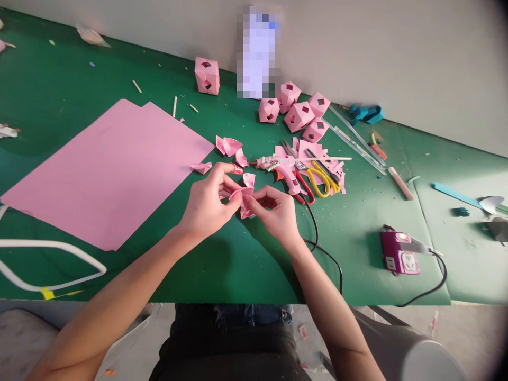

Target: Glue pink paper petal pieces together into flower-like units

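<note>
Pink paper (107,180) spreads at left. Next, the left hand (207,205), nearly closed, pinches a small folded piece (247,191) between both hands; the right hand (279,214) pinches likewise, apparently shaping it. The next move calls for steady fingertips. Rightward, a glue gun (289,170).

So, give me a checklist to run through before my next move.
1. Small folded pink paper piece gripped: ok, left hand and right hand pinch it.
2. Pink plastic glue gun clear of loose paper: not ok, its nozzle lies close to a curled pink paper piece.
3. Glue gun hot: cannot tell.
4. Large flat pink paper sheet clear of both hands: ok, lies to their left.
5. Five hollow pink paper shapes clear of both hands: ok, clustered near the pale wall.
</note>
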Available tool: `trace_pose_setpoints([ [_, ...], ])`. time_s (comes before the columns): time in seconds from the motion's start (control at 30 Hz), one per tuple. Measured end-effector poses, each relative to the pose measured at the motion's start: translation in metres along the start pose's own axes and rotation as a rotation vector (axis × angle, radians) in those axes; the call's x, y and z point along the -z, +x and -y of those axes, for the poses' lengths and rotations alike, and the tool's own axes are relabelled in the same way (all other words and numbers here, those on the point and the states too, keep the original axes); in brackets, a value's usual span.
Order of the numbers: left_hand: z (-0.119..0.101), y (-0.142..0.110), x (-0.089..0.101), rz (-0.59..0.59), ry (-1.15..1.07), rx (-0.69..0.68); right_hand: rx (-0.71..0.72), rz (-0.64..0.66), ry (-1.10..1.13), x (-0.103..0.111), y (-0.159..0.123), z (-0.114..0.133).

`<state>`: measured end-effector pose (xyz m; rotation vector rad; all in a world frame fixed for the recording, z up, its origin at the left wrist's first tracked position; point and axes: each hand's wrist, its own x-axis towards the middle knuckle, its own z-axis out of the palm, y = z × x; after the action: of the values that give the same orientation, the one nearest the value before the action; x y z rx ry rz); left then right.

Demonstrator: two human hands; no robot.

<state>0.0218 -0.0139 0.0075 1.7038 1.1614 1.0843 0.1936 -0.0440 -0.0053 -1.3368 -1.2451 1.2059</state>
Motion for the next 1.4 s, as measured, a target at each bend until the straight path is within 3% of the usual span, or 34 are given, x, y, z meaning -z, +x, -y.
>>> trace_pose_setpoints([
  [0.27, -0.004, -0.002, 0.001, 0.031, -0.073, 0.019, 0.031, -0.007, 0.008, 0.000, -0.003, 0.010],
  [1.17, -0.007, -0.003, -0.004, 0.067, -0.081, 0.016, -0.007, -0.097, 0.087, -0.003, 0.000, 0.003],
  [1.3, -0.007, -0.004, -0.004, 0.054, -0.103, -0.002, 0.025, -0.103, 0.012, -0.002, -0.001, 0.000],
  [1.4, -0.007, -0.005, -0.003, 0.062, -0.114, -0.020, 0.093, -0.037, -0.109, 0.003, -0.001, 0.000],
])
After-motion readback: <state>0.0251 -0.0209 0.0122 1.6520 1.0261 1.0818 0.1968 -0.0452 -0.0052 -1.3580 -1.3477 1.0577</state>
